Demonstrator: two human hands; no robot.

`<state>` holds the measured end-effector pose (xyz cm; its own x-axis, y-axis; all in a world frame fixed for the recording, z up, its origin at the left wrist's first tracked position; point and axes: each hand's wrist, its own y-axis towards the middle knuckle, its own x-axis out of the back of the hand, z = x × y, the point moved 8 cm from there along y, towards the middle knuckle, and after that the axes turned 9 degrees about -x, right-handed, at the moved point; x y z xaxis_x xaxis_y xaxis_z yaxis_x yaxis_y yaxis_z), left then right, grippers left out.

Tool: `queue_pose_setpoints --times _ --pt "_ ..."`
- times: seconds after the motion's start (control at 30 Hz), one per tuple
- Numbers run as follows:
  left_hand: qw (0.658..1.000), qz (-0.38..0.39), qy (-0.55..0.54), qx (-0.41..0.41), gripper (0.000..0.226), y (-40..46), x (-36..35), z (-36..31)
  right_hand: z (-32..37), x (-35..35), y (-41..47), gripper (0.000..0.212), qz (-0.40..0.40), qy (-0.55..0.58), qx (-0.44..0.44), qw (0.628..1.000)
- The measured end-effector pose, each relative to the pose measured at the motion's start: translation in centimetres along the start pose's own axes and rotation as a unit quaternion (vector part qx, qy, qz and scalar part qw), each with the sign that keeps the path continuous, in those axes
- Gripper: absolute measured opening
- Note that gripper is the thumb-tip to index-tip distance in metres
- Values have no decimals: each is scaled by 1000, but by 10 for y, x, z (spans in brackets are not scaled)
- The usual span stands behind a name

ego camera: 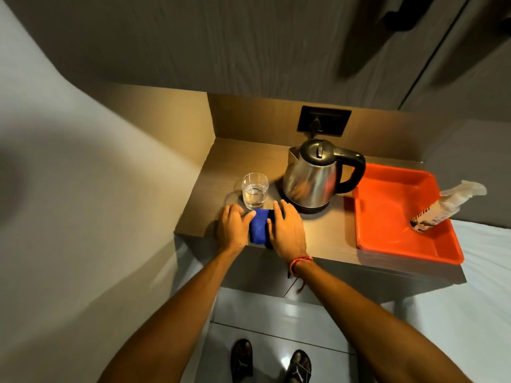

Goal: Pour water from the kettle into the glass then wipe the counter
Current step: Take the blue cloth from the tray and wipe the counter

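A steel kettle (312, 178) with a black handle stands on its base at the back of the wooden counter (326, 236). Left of it stands a clear glass (255, 190), partly filled with water. A folded blue cloth (259, 226) lies on the counter's front edge, just in front of the glass. My left hand (233, 226) rests on the cloth's left side, with its thumb on the fabric. My right hand (286, 229) lies flat over the cloth's right side, fingers reaching toward the kettle's base.
An orange tray (387, 217) sits on the right of the counter with a spray bottle (445, 205) leaning in it. A black wall socket (323, 120) holds the kettle's plug behind the kettle. A wall closes the left side. White bedding lies right of the counter.
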<state>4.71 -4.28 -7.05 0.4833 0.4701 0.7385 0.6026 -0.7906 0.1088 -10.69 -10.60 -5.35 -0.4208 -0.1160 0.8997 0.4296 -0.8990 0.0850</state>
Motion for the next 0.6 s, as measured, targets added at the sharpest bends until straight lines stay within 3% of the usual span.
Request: queue_pose_setpoints --times 0.07,0.13,0.2,0.27,0.43,0.6 --pt "999 -12 -36 -6 58 18 5 2 7 -13 -15 53 12 -28 52 998" --pt "997 7 -78 -1 96 32 0 3 6 -33 -30 61 55 -63 87 993" --pt "992 35 -119 3 119 46 -10 -1 1 -49 -38 64 82 -95 93 988" --pt "987 39 -153 11 116 53 -18 -11 -5 -56 -39 66 101 -100 85 986" --pt "982 15 -188 13 80 63 -20 -17 -8 -57 -36 69 108 -84 64 989" --pt "981 -62 -184 -3 78 69 21 -6 -9 -61 -17 68 108 -84 49 989"
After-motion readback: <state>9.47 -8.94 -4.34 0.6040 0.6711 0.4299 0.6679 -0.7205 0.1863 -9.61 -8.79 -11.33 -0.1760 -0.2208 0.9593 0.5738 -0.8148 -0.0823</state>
